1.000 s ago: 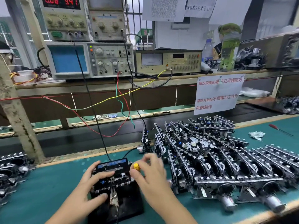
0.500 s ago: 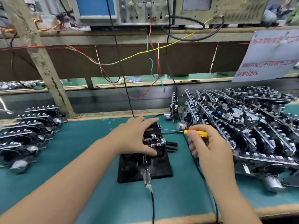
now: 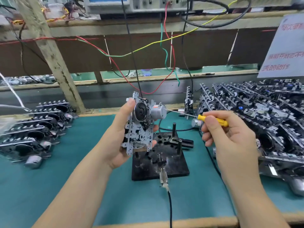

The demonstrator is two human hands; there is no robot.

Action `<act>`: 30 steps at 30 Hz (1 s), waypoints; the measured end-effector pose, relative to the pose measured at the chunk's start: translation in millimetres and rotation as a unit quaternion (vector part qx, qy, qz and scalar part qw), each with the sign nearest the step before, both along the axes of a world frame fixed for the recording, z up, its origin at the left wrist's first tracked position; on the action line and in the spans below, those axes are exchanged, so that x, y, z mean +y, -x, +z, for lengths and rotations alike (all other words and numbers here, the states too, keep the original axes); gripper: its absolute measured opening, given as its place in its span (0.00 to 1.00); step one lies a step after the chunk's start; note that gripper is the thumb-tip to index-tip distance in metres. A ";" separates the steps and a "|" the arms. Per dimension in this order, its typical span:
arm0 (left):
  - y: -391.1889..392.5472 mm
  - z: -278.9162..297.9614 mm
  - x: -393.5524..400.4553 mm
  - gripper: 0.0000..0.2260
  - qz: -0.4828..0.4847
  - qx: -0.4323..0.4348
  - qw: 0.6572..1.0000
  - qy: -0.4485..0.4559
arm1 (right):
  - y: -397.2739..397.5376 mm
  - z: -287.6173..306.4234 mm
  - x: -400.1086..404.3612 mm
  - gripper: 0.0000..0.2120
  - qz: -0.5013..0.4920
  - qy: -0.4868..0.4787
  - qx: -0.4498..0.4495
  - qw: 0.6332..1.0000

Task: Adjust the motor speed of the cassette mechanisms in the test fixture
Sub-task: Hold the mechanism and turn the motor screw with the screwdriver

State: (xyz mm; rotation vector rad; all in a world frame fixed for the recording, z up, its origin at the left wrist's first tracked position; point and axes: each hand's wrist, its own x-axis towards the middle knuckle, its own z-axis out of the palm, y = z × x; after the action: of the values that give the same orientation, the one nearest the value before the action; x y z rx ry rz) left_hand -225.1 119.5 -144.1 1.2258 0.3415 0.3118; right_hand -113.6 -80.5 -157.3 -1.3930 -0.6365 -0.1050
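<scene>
Head view: the left hand (image 3: 120,137) gripped a cassette mechanism (image 3: 139,127) above the fixture (image 3: 164,163); the right hand (image 3: 230,137) pinched a screwdriver (image 3: 212,119), tip at the motor (image 3: 156,111). Many mechanisms (image 3: 263,112) at right apparently awaited adjustment.

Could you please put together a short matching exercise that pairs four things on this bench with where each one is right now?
Things:
1. cassette mechanism
2. screwdriver
3. test fixture
4. red wire

Places:
A. standing on the green mat
B. in the right hand's grip
C. hanging from the shelf behind
D. held up in the left hand

Pairs: 1-D, 2-B, 3-A, 4-C
</scene>
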 end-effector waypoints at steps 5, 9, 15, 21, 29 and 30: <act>8.5 -1.9 1.8 0.30 0.016 -0.012 0.999 0.039 | 4.1 -3.9 4.4 0.06 0.025 0.006 0.004 1.000; 13.6 -2.6 -1.4 0.31 0.028 -0.010 0.999 0.024 | 4.5 -4.0 4.4 0.05 0.044 0.019 0.012 0.999; 15.9 -10.1 -14.5 0.32 0.060 -0.040 0.990 -0.121 | 1.8 -4.0 8.3 0.10 0.065 0.025 0.092 0.993; 21.5 -11.9 -16.0 0.30 0.056 -0.093 0.980 -0.168 | -0.8 -0.1 9.9 0.15 0.072 0.054 0.113 0.990; 25.0 -10.5 -15.7 0.35 0.072 -0.096 0.983 -0.143 | 0.3 3.4 9.7 0.09 0.144 0.043 0.132 0.980; 25.3 -11.5 -15.0 0.36 0.075 -0.092 0.984 -0.132 | 0.0 2.0 10.3 0.06 0.148 0.042 0.128 0.980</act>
State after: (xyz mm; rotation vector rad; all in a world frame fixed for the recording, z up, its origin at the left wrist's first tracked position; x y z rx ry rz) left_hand -250.4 104.5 -155.6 1.4209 0.2371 0.6118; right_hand -113.7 -70.2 -155.3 -1.3488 -0.6296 0.3368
